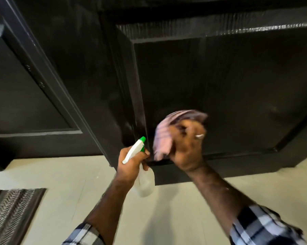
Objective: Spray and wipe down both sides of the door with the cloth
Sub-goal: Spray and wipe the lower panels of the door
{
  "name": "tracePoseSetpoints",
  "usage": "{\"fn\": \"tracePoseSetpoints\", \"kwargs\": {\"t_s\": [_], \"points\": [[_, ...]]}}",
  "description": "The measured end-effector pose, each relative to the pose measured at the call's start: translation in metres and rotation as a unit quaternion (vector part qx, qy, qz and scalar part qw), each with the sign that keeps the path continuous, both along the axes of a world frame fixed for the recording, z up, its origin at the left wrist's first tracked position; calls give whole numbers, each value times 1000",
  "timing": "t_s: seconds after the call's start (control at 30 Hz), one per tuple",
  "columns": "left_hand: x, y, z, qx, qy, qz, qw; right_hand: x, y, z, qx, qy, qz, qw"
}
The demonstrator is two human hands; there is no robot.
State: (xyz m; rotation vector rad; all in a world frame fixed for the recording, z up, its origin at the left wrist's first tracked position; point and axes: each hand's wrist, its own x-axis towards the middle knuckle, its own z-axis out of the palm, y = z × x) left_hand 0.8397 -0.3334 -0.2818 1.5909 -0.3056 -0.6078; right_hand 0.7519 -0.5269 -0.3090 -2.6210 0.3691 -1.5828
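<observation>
Pink cloth [164,137] w/ R hand [186,147] on door [237,85]

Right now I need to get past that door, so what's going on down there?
A person is cleaning the lower part of a black door. The right hand grips a bunched pinkish cloth against the bottom panel. The left hand holds a clear spray bottle with a green-and-white nozzle, beside the door's edge. A patterned mat lies on the pale floor.
</observation>
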Motion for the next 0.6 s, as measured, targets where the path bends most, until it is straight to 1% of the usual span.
{"fn": "tracePoseSetpoints", "kwargs": {"t_s": [0.03,0.07,0.1,0.13,0.17,0.2,0.27,0.33,0.37,0.43,0.5,0.53,0.6], "points": [[0,4,0,8,0,4,1000,3,6,-21,-79,77,56,992],[2,11,0,12,7,9,1000,-1,6,-45,-155,144,104,972],[3,17,0,19,12,8,1000,-14,-3,-69,-201,191,133,952],[6,22,-2,17,21,5,1000,-31,-15,-83,-209,214,150,942],[9,32,-3,20,26,2,999,-45,-28,-93,-198,229,147,942],[11,38,-6,28,29,3,999,-61,-38,-96,-177,236,123,947],[14,47,-12,53,33,7,998,-80,-47,-75,-121,212,50,969],[18,51,-21,57,27,12,998,-72,-35,-39,-93,131,-43,986],[18,51,-21,56,23,14,998,-58,-21,-15,-88,81,-62,991],[20,49,-23,59,24,28,998,-21,8,20,-97,11,-63,993],[22,46,-22,39,14,41,998,16,29,37,-103,-30,-31,994],[24,45,-20,26,6,49,998,31,36,36,-109,-32,-13,993],[30,48,-19,10,-10,56,998,43,40,7,-151,20,4,988]]}}
